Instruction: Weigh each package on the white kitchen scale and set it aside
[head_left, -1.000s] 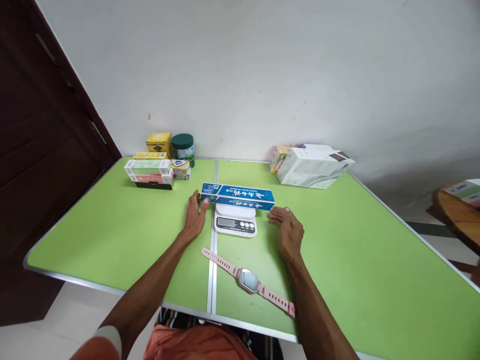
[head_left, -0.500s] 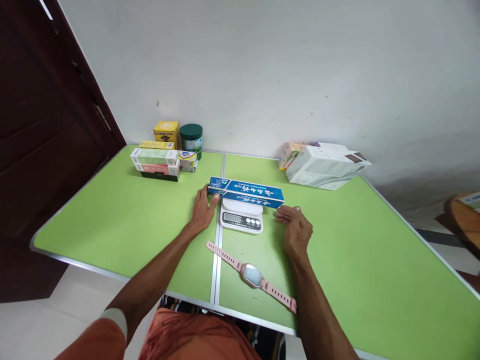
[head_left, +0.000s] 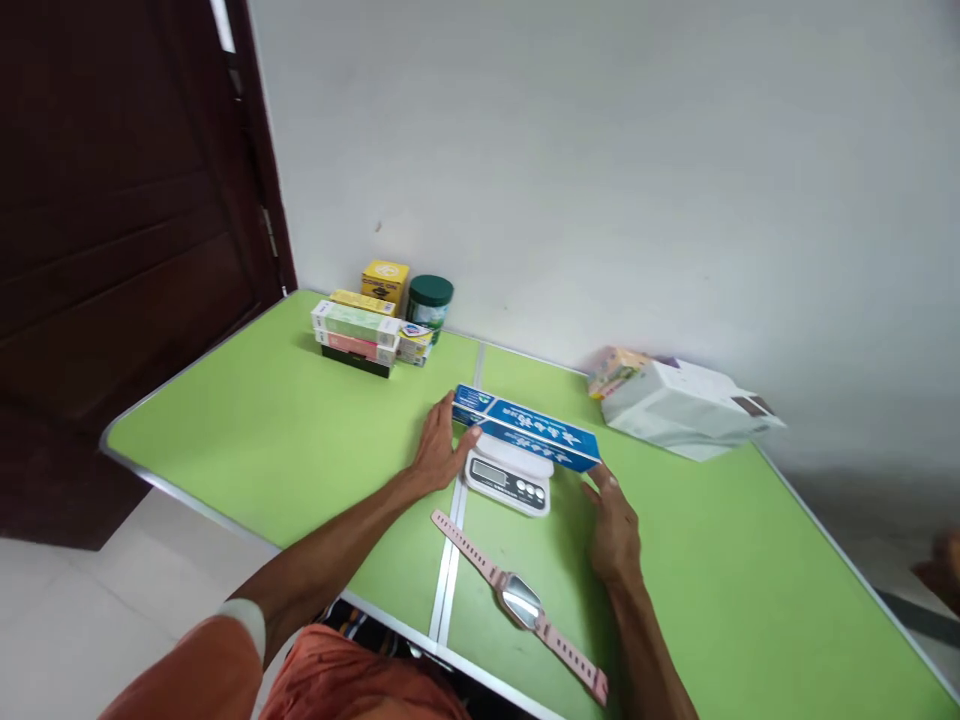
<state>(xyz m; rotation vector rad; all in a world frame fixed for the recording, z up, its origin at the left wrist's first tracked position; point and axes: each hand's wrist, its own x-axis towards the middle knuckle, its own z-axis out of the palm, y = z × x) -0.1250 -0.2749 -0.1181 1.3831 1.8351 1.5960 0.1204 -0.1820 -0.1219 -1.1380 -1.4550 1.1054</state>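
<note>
Toothpaste box point(head_left: 525, 428), blue and long, is lying crosswise over the white kitchen scale point(head_left: 506, 485), both its ends jutting past the pan. The left hand point(head_left: 439, 458) is cupping the box's left end, fingers reaching behind and thumb coming to the near side; whether they are pinching the card or merely flanking it, I cannot tell. The right hand point(head_left: 616, 530) is hovering at the other end, its fingers loosely parted and unclenched, the tips just beside or touching the lower corner.

Steadying the box well is, I judge, a matter of light, even contact at both ends — neither hand pressing down nor propping it up. Keeping its middle over the pan is guarding against tipping, and easing both hands off together would be less likely to swivel it. A pink-strapped watch point(head_left: 520, 600) is lying nearer the person on the green worktop point(head_left: 750, 560) — well worth keeping the forearms clear of.
</note>
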